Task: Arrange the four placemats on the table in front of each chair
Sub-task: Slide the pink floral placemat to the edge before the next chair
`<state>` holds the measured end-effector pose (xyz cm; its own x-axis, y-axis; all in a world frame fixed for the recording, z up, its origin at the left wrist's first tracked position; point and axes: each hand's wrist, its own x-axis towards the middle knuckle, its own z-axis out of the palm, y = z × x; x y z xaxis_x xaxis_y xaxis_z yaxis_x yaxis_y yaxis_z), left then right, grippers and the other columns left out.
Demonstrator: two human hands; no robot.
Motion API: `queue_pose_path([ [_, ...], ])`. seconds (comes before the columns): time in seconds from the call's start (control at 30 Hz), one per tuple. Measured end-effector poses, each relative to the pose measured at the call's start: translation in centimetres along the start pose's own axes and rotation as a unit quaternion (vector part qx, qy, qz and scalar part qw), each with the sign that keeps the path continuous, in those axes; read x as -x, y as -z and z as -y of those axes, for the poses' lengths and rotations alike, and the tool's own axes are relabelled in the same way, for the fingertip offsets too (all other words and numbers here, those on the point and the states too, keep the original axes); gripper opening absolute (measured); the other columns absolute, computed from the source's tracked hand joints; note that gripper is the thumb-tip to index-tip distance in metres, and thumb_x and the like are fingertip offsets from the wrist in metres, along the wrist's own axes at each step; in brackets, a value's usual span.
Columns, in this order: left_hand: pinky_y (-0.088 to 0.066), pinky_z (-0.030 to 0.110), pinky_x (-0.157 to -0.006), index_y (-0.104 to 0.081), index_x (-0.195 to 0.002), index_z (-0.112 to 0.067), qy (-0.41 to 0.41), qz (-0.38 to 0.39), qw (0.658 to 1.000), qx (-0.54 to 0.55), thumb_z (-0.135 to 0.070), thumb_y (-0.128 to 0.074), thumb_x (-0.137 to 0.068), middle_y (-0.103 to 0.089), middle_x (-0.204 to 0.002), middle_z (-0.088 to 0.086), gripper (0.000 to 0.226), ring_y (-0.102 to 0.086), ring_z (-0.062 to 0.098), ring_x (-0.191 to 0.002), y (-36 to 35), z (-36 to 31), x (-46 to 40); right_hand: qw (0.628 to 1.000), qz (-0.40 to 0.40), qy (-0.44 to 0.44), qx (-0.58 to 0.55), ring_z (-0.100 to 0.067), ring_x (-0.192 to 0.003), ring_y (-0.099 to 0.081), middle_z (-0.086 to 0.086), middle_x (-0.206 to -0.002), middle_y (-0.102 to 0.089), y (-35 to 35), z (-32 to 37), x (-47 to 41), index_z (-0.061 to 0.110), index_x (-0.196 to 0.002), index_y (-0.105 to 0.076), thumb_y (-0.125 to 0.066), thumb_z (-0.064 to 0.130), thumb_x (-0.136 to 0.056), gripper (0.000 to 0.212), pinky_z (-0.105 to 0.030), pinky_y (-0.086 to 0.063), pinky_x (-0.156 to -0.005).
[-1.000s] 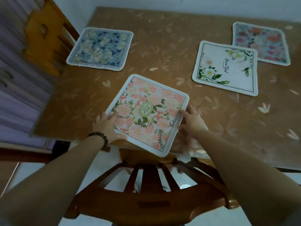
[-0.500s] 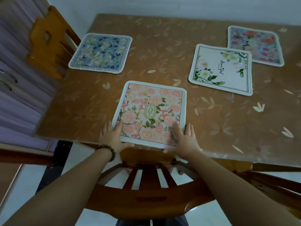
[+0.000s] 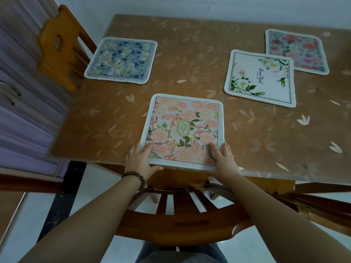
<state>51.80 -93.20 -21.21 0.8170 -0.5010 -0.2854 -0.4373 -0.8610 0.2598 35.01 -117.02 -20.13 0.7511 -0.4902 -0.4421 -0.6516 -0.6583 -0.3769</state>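
A pink floral placemat [image 3: 182, 128] lies square to the near edge of the brown table [image 3: 191, 44], in front of the wooden chair [image 3: 180, 217] below me. My left hand [image 3: 139, 161] grips its near left corner, fingers on top and thumb at the edge. At the near right corner my right hand [image 3: 223, 161] holds it the same way. A blue floral placemat [image 3: 121, 60] lies at the far left by a second chair [image 3: 58, 46]. A white placemat [image 3: 260, 78] sits skewed at the right, its far corner touching a dark multicoloured placemat [image 3: 296, 51].
A purple cabinet [image 3: 22, 103] stands along the left, close behind the left chair. Part of another wooden chair [image 3: 319, 204] shows under the table's near right edge. A pale wall runs behind the table's far side.
The pink placemat has turned from skewed to square with the table edge and slid nearer to me. Both hands have moved down to its near corners.
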Motion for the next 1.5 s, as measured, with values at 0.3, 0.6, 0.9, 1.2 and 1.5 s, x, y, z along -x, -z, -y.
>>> queue_pose_path([
  [0.3,-0.025,0.049,-0.109,-0.032,-0.142,-0.030,-0.027,-0.024,0.999,-0.002,-0.060,-0.072,-0.067,-0.026,-0.148,0.010,0.090,-0.017,0.030,-0.137,0.0,0.4,0.7,1.000,-0.004,-0.019,-0.003,-0.028,-0.144,0.014,-0.011,-0.157,0.016,-0.1,0.4,1.0,0.038,-0.148,0.002,-0.080,0.043,-0.070,0.113,-0.042,-0.005,-0.115],
  [0.6,-0.015,0.047,-0.114,-0.020,-0.147,-0.029,-0.039,0.011,0.999,-0.005,-0.065,-0.070,-0.066,-0.011,-0.157,0.006,0.102,-0.006,0.025,-0.144,0.2,0.9,-0.5,0.998,-0.044,-0.046,-0.004,-0.023,-0.145,0.003,-0.005,-0.159,-0.007,0.7,0.2,0.7,0.028,-0.150,-0.002,-0.079,0.043,-0.069,0.113,-0.046,-0.014,-0.115],
  [0.9,-0.016,0.046,-0.114,-0.014,-0.149,-0.025,-0.033,0.006,0.999,0.004,-0.063,-0.071,-0.066,-0.010,-0.158,0.004,0.107,-0.007,0.022,-0.144,0.1,1.1,-0.3,0.996,-0.081,-0.021,-0.035,-0.023,-0.145,-0.004,-0.005,-0.157,-0.016,-0.6,0.2,1.8,0.020,-0.149,-0.011,-0.081,0.040,-0.068,0.108,-0.042,-0.008,-0.118],
  [1.2,-0.014,0.048,-0.114,-0.009,-0.149,-0.029,-0.027,0.045,0.999,0.014,-0.070,-0.060,-0.071,-0.003,-0.159,0.005,0.102,-0.002,0.025,-0.144,0.6,1.1,-0.3,0.997,-0.066,-0.023,-0.020,-0.025,-0.145,-0.003,-0.006,-0.157,-0.016,-0.4,0.2,1.7,0.017,-0.149,-0.011,-0.073,0.044,-0.076,0.099,-0.043,-0.006,-0.118],
  [1.5,-0.006,0.050,-0.114,-0.007,-0.149,-0.028,-0.047,0.027,0.998,-0.020,-0.071,-0.027,-0.085,-0.003,-0.159,0.005,0.080,0.000,0.025,-0.145,3.1,-1.9,-0.6,0.993,-0.107,-0.037,0.031,-0.027,-0.145,0.002,-0.009,-0.158,-0.011,3.2,0.9,2.2,0.014,-0.149,-0.010,-0.040,0.055,-0.092,0.076,-0.044,-0.005,-0.118],
])
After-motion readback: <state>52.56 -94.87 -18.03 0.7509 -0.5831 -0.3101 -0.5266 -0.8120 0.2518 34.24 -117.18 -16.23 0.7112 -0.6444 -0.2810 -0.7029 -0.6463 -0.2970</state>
